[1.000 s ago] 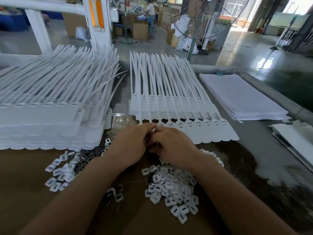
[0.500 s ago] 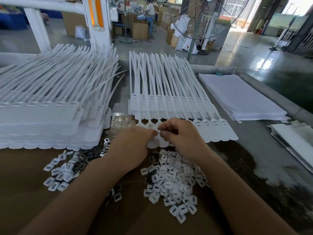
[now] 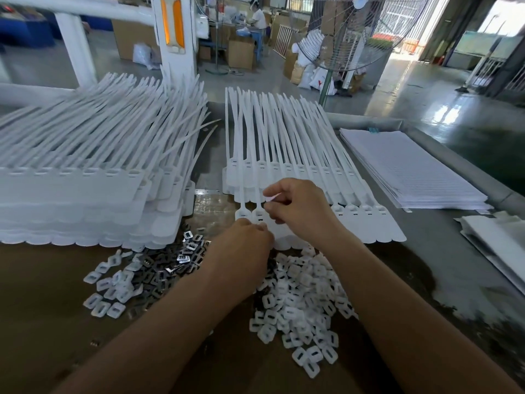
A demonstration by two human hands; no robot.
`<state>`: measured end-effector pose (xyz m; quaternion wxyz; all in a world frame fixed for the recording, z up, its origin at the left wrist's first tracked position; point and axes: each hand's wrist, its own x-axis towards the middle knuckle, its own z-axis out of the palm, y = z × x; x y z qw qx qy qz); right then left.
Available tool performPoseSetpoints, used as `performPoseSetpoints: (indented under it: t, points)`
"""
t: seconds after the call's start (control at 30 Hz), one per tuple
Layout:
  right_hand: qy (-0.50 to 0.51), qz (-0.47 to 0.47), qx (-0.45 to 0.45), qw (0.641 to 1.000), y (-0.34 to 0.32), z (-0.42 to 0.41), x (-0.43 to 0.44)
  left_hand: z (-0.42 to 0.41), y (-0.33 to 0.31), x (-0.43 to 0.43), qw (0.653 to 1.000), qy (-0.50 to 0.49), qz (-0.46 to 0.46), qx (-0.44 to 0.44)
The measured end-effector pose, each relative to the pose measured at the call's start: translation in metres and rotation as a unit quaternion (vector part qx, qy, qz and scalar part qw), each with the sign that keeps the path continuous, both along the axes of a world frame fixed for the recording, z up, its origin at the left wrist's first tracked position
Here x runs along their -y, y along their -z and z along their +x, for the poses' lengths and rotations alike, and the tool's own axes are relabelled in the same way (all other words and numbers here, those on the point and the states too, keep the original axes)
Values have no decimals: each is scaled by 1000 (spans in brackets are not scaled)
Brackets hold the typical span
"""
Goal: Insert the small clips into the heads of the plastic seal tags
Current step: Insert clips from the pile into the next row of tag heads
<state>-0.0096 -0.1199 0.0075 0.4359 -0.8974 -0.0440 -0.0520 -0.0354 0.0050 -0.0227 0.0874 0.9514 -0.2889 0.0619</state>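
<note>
A row of white plastic seal tags (image 3: 298, 157) lies across the table middle, heads toward me. My right hand (image 3: 304, 211) hovers over the heads at the row's left and pinches a small white clip (image 3: 272, 197) between thumb and forefinger. My left hand (image 3: 244, 245) sits just below, its curled fingertips on the head of one seal tag (image 3: 258, 215); the fingertips themselves are hidden. A heap of white clips (image 3: 301, 300) lies under and in front of my wrists. Dark metal clips (image 3: 170, 268) mixed with a few white ones lie to the left.
A tall stack of seal tags (image 3: 85, 183) fills the left of the table. At the right lie a stack of white sheets (image 3: 406, 166) and a white packet (image 3: 500, 240). A standing fan (image 3: 341, 38) and a white post (image 3: 173, 35) stand beyond the table's far edge.
Both hands have moved away from me, off the clip heap and up to the tag heads. The right hand has risen and now shows a white clip in its fingertips.
</note>
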Motion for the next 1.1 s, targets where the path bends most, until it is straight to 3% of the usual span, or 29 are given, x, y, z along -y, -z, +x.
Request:
performPoseSetpoints:
  t: [0.1, 0.57, 1.1]
  points:
    - [-7, 17, -18, 1000, 2, 9, -10, -1, 0, 1, 1000, -8, 3, -12]
    - [-22, -93, -43, 995, 17, 19, -26, -1, 1, 3, 999, -13, -5, -46]
    - [26, -92, -41, 995, 17, 22, -29, -3, 2, 2, 999, -14, -21, -21]
